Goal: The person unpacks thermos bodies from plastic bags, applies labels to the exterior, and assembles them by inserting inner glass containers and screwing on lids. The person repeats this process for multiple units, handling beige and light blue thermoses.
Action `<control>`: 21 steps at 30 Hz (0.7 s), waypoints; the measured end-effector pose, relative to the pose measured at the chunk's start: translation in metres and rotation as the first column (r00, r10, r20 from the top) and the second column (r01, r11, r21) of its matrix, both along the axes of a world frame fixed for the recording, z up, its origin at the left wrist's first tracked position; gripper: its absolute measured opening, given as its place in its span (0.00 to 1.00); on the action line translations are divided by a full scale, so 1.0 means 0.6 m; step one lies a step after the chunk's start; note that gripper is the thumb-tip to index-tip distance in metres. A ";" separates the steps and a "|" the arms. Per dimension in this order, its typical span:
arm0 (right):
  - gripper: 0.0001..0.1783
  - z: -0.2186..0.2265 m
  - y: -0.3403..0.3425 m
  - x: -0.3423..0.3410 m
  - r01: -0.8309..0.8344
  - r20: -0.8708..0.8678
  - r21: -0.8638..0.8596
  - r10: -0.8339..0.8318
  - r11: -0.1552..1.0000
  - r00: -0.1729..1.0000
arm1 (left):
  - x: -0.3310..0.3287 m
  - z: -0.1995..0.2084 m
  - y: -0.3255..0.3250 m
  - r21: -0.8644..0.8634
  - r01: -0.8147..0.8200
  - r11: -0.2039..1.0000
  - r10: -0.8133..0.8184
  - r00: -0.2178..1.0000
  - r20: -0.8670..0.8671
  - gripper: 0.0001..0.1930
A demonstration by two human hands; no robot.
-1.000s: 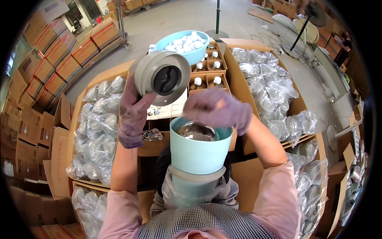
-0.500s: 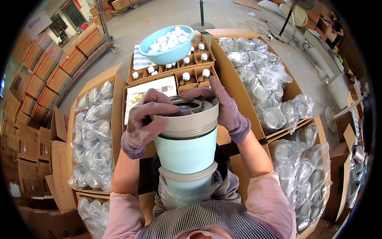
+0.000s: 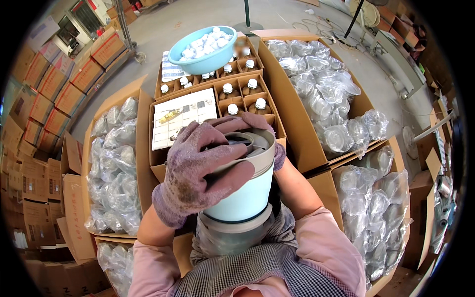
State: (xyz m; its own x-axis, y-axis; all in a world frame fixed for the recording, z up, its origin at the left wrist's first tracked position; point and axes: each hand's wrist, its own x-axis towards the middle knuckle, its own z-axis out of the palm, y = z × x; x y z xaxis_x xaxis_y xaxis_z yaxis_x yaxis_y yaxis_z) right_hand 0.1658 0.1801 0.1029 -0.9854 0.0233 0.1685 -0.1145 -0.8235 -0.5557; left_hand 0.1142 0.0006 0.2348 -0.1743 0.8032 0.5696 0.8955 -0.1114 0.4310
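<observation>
Between my gloved hands stands a light blue round container (image 3: 242, 198) topped by a grey ringed collar (image 3: 264, 162), with a smaller grey ring and dark parts inside its mouth. My left hand (image 3: 198, 171) grips the collar from the left, thumb along the outside and fingers over the mouth. Around the collar's far right side curls my right hand (image 3: 260, 123), its fingers on the rim and partly hidden behind it. Directly below, at my lap, another light blue container with a grey rim (image 3: 237, 230) sits in clear plastic wrap.
Ahead, divided cartons (image 3: 274, 106) hold white-capped brown bottles; a printed sheet (image 3: 185, 116) and a light blue basin (image 3: 208, 62) of white caps rest on them. Open boxes of plastic-wrapped items flank me, left (image 3: 114, 168) and right (image 3: 336, 99). Stacked cartons (image 3: 74, 74) stand far left.
My left hand has come nearer, with its fingers now across the collar's mouth. My right hand has shifted to the collar's far side. The container leans slightly to the right.
</observation>
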 end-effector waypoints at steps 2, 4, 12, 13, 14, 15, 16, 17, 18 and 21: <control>0.35 0.028 -0.007 0.010 -0.035 0.073 -0.105 0.043 0.994 0.996 | -0.017 -0.014 -0.009 -0.025 -0.006 1.000 0.010 0.988 0.157 0.15; 0.34 0.018 0.007 0.011 0.167 -0.107 0.349 -0.138 0.922 0.985 | -0.056 -0.044 -0.020 0.025 0.117 0.993 -0.120 0.957 0.266 0.17; 0.33 0.000 -0.015 0.005 -0.080 -0.172 -0.051 0.070 0.995 0.983 | 0.006 -0.014 0.013 0.065 -0.024 0.998 0.025 0.999 -0.024 0.16; 0.35 0.014 -0.022 0.017 -0.007 -0.066 0.031 0.009 0.999 0.998 | -0.017 -0.024 -0.003 0.034 0.024 0.999 -0.028 0.993 0.112 0.15; 0.37 0.037 -0.026 0.028 0.044 0.021 0.130 -0.047 0.991 0.999 | -0.046 -0.039 -0.026 0.035 0.060 0.998 -0.065 0.986 0.151 0.14; 0.40 0.051 -0.022 0.036 0.131 0.009 0.392 -0.146 0.910 0.989 | -0.075 -0.058 -0.036 0.086 0.139 0.987 -0.155 0.962 0.225 0.16; 0.41 0.054 -0.024 0.037 0.244 -0.037 0.602 -0.278 0.760 0.960 | -0.101 -0.069 -0.048 0.132 0.210 0.969 -0.241 0.925 0.294 0.18; 0.41 0.074 -0.039 0.041 0.271 0.011 0.628 -0.356 0.730 0.934 | -0.107 -0.069 -0.058 0.098 0.205 0.974 -0.225 0.927 0.301 0.17; 0.42 0.092 -0.054 0.043 0.292 0.056 0.655 -0.430 0.697 0.901 | -0.116 -0.070 -0.067 0.062 0.198 0.978 -0.208 0.930 0.302 0.16; 0.37 0.084 -0.017 0.039 0.372 -0.187 0.738 -0.359 0.563 0.914 | -0.068 -0.045 -0.048 0.028 0.080 0.996 -0.085 0.957 0.278 0.15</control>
